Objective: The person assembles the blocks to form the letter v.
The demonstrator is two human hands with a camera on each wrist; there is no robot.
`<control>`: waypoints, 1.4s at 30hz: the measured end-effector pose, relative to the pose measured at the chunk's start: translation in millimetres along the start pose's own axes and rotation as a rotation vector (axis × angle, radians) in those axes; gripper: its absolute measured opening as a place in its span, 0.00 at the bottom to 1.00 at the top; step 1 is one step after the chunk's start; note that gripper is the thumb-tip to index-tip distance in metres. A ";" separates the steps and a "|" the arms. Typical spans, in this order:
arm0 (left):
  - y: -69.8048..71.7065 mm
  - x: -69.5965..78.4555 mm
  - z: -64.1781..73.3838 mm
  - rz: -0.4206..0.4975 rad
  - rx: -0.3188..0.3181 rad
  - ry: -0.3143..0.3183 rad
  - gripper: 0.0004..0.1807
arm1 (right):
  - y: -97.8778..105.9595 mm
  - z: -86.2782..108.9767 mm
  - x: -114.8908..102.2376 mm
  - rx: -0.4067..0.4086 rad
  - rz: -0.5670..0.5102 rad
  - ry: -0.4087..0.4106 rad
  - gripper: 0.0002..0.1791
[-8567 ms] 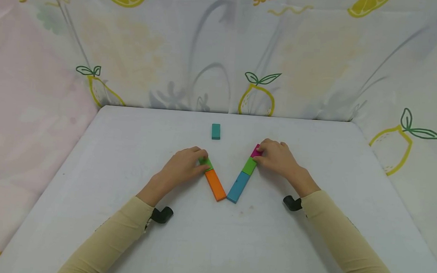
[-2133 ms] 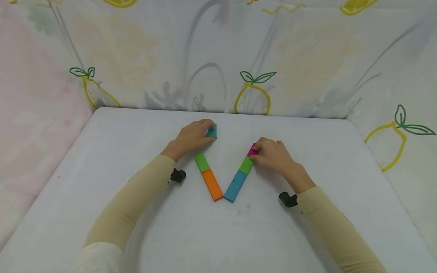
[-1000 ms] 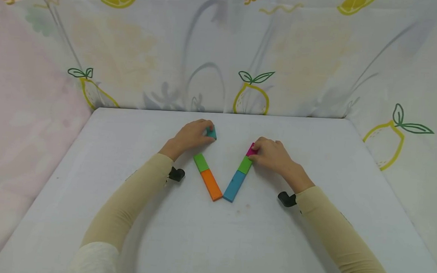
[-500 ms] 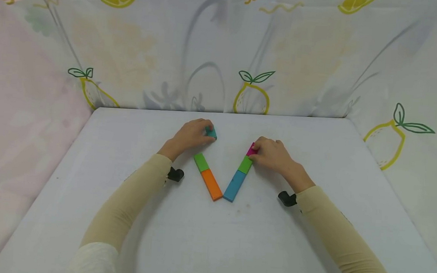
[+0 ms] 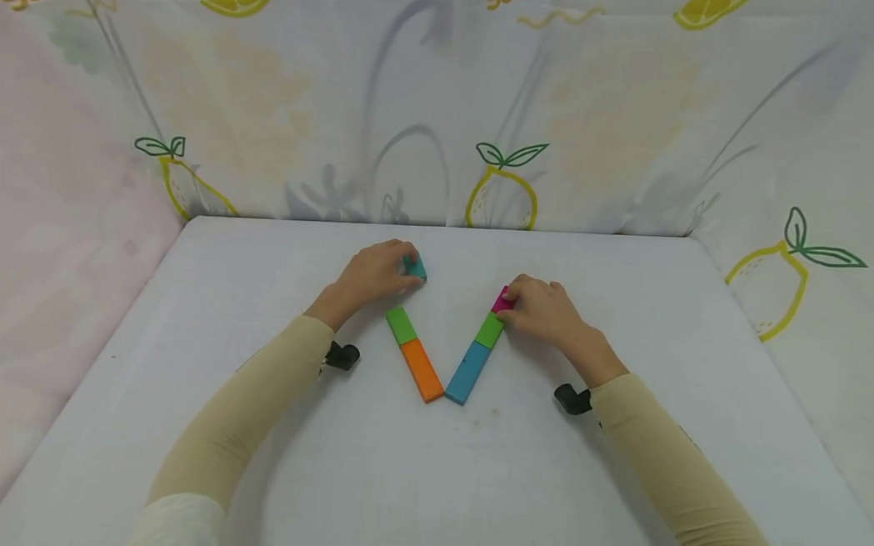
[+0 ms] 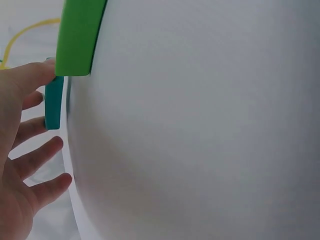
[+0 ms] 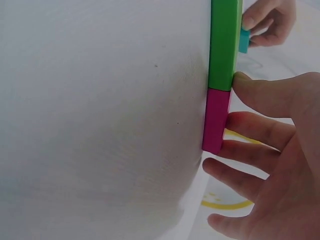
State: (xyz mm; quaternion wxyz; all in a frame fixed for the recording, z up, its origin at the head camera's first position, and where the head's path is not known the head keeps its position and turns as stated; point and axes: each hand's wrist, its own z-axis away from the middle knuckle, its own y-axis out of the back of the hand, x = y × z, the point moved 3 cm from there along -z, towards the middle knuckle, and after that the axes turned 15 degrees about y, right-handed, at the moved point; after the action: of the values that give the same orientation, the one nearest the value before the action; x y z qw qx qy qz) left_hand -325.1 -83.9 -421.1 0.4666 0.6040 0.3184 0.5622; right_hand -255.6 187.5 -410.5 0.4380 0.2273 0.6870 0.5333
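Note:
My left hand (image 5: pixel 377 271) pinches a small teal block (image 5: pixel 416 267) at the far middle of the table; in the left wrist view the teal block (image 6: pixel 53 102) is partly covered by the near green block. The left row is a green block (image 5: pixel 401 326) joined to an orange block (image 5: pixel 423 371). My right hand (image 5: pixel 547 311) holds the magenta block (image 7: pixel 216 120) at the far end of the right row, its thumb by the seam with another green block (image 5: pixel 489 330). A blue block (image 5: pixel 467 373) continues that row. Orange and blue meet at their near ends, forming a V.
The blocks lie on a white-covered table (image 5: pixel 424 489). Behind it hangs a lemon-print cloth (image 5: pixel 388 95). A black wrist camera (image 5: pixel 343 356) sits below the left wrist, and another black wrist camera (image 5: pixel 573 399) below the right.
My left hand went from the left row's green block to the teal block, turned it aslant, and has just shifted it slightly left. The right hand stays at the magenta block.

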 end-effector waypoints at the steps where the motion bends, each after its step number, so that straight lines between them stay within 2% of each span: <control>1: 0.2 -0.8 0.5 0.000 0.003 0.003 0.20 | 0.1 0.2 -0.3 0.000 0.001 0.000 0.16; 14: 6.2 -4.8 10.1 0.037 0.037 0.038 0.19 | 1.1 0.6 -2.8 0.013 0.004 0.011 0.16; 22: 7.3 -11.7 16.0 0.052 0.067 0.026 0.20 | 0.5 0.9 -3.3 0.015 -0.001 0.019 0.15; 31: 15.5 -15.9 27.4 0.115 0.097 0.003 0.19 | 0.2 1.8 -1.7 0.023 0.011 0.015 0.16; 42: 18.5 -23.5 33.7 0.126 0.092 0.032 0.18 | 0.7 2.9 -3.9 0.013 -0.007 0.003 0.17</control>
State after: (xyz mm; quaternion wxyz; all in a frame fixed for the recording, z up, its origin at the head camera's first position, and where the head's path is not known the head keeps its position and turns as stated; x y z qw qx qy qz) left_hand -298.7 -118.9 -410.7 0.3970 0.6346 0.3126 0.5847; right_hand -251.3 186.3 -408.6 0.4374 0.2272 0.6920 0.5275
